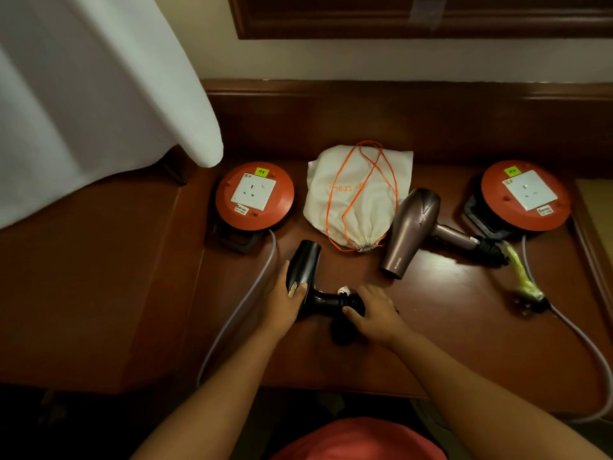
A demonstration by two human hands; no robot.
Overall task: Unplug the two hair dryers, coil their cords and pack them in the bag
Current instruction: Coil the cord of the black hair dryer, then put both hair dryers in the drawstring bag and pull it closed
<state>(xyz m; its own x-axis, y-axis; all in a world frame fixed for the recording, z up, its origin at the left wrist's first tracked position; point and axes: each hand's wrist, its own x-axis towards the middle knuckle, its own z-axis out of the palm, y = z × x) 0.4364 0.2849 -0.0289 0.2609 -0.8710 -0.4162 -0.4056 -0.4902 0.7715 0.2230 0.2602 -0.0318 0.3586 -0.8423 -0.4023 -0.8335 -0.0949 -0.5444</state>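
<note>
A black hair dryer [303,265] lies on the wooden table [431,327] near its front. My left hand [285,300] grips the dryer's body. My right hand [374,313] holds the bundled black cord [345,330] at the end of the handle. A brown hair dryer [411,227] lies to the right, its black cord bunched at the handle's end [491,249]. A white drawstring bag [358,194] with orange strings lies flat between the two, behind the black dryer. No plug sits in either reel's socket.
Two orange extension reels stand on the table, one at the left [253,197] and one at the right [527,195], each trailing a grey cable [238,313] off the front edge. A yellow-wrapped plug [525,283] lies at the right. White cloth [99,94] hangs at the upper left.
</note>
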